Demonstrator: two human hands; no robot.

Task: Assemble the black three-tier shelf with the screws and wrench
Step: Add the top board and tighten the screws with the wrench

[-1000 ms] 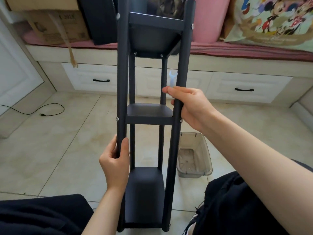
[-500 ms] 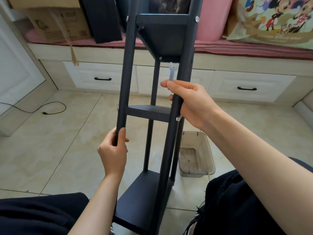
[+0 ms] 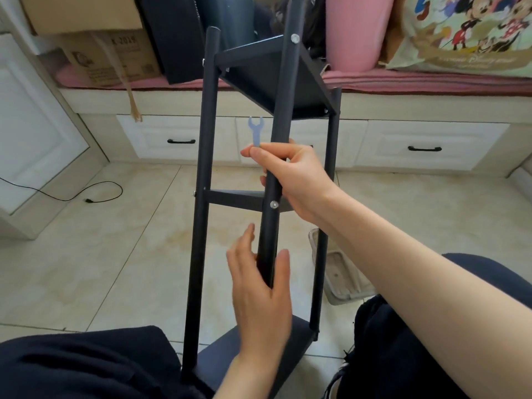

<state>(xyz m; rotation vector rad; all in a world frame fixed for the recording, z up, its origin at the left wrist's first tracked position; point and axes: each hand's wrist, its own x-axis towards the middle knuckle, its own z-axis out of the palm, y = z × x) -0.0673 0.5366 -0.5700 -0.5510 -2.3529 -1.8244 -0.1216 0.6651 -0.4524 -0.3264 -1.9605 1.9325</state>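
Shelf [image 3: 267, 197] standing nearly assembled, screws [image 3: 294, 38] showing at joints.
Right hand [image 3: 293, 177] is gripping post and wrench [image 3: 255, 131]; left hand [image 3: 259, 286] is loosely cupping post.

The shelf [image 3: 283, 79] stands between the person's knees, on the floor [image 3: 115, 254], its top tier tilting away toward the bench [image 3: 431, 82] behind. Right hand [image 3: 293, 174] sits on the near post above the middle tier, the wrench [image 3: 255, 131] sticking up from its fingers — left of that post, in front of the drawers [image 3: 178, 136]. Left hand [image 3: 259, 289] is lower on the same post, below the middle tier. A tray [image 3: 342, 280] lies on the floor to the right, behind the right-hand post. Boxes [image 3: 109, 53] sit on the bench at left, a cushion [image 3: 466, 33] at right — a cable [image 3: 72, 194] trails across the floor far left.
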